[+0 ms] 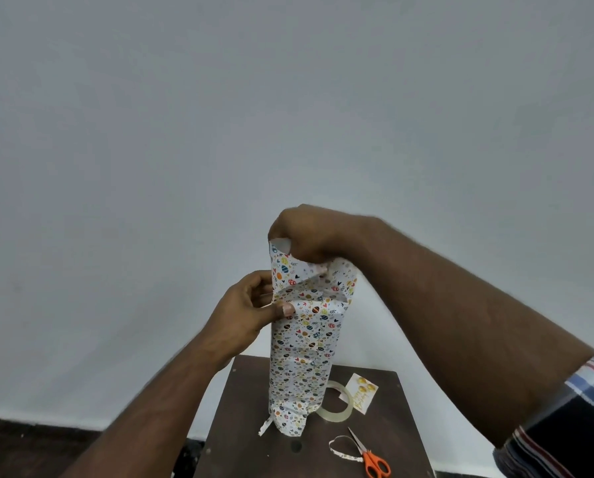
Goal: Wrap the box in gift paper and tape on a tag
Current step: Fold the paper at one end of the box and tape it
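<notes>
The box [300, 353] stands upright on the table [240, 443], and the paper [309, 291] covers it fully, so the box itself is not visible inside. My right hand [305, 232] is above it and pinches the top flap of the paper. My left hand [250, 308] holds the left side near the top, with the thumb pressing on a fold. At the bottom the paper is folded closed. Just behind the box on the right lies the tape [337, 405], and the tag [361, 391] is touching it. The scissors [371, 457] and a paper strip [340, 450] lie near the table's front edge.
</notes>
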Demonstrator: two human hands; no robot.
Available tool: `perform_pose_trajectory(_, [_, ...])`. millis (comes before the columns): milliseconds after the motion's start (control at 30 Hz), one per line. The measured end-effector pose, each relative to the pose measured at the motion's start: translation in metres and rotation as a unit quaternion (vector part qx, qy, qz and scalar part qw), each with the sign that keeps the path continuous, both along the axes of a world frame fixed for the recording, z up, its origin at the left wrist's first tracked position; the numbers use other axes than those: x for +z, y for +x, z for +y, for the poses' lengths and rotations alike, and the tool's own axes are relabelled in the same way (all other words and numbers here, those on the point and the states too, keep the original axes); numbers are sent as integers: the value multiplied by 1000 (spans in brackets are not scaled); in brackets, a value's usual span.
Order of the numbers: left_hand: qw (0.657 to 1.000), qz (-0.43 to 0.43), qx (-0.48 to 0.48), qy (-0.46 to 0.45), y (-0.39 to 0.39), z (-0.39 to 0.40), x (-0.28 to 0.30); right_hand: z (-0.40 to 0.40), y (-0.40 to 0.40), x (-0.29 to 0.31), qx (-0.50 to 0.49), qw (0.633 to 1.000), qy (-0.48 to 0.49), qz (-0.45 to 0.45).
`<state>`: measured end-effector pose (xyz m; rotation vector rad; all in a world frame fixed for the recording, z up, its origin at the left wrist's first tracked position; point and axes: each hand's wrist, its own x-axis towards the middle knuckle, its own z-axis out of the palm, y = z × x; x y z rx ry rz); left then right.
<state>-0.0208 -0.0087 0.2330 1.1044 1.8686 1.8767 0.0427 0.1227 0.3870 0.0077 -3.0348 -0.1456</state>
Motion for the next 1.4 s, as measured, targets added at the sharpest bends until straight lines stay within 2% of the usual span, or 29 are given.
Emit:
perform_pose_trajectory(67, [1000,-4,-1,3,0,-1,-1,11,14,7,1,995,-88,37])
perform_pose_trajectory(100, [1000,-7,-2,7,0,-2,-1,19,25,8,1,983,-160,88])
perform_pose_trajectory(133, [1000,-11,-2,10,0,-2,-1,27,38,6,1,959,-234,159])
perform_pose_trajectory(200, [1000,-17,-2,19,0,-3,0,43,64,-9,-12,881,-360,305])
perform_pose_trajectory(233, [1000,-19,1,24,1,-3,-1,48,76,-23,-23,844,-408,348])
perform_pose_trajectory(267, [999,-20,4,26,1,-3,-1,52,86,-37,-30,823,-441,358])
perform_pose_trajectory(300, [999,-21,5,26,1,-3,-2,53,93,-51,-36,823,-451,343])
perform_pose_trajectory(400, [1000,-19,3,22,2,-3,-3,53,104,-74,-48,891,-377,249])
perform_pose_trajectory(467, [1000,-18,3,20,3,-3,-2,48,103,-71,-41,920,-323,219])
perform_pose_trajectory(600, [1000,-15,16,16,4,-3,-1,40,98,-57,-29,940,-277,196])
perform_pose_trajectory(700, [1000,-15,9,17,2,-4,-1,37,100,-56,-15,936,-303,180])
perform_pose_trajectory(800, [999,-26,12,35,2,-4,-2,37,101,-61,-9,913,-360,190])
perform_pose_trajectory(933, [999,-14,32,42,4,-2,-6,34,100,-69,16,856,-474,206])
perform_pose_trajectory(1033, [998,3,42,37,3,-3,-8,36,101,-75,38,786,-581,209])
perform_pose_trajectory(1133, [998,11,44,34,3,-3,-8,45,97,-84,4,717,-661,219])
perform_pose_trajectory(1167, [999,10,42,34,3,-2,-8,48,95,-88,-6,707,-673,219])
perform_pose_trajectory(1267, [999,3,31,30,4,-2,-9,50,89,-99,-22,710,-662,237])
perform_pose_trajectory(1400, [1000,-2,19,22,5,-2,-9,50,82,-105,-24,681,-682,264])
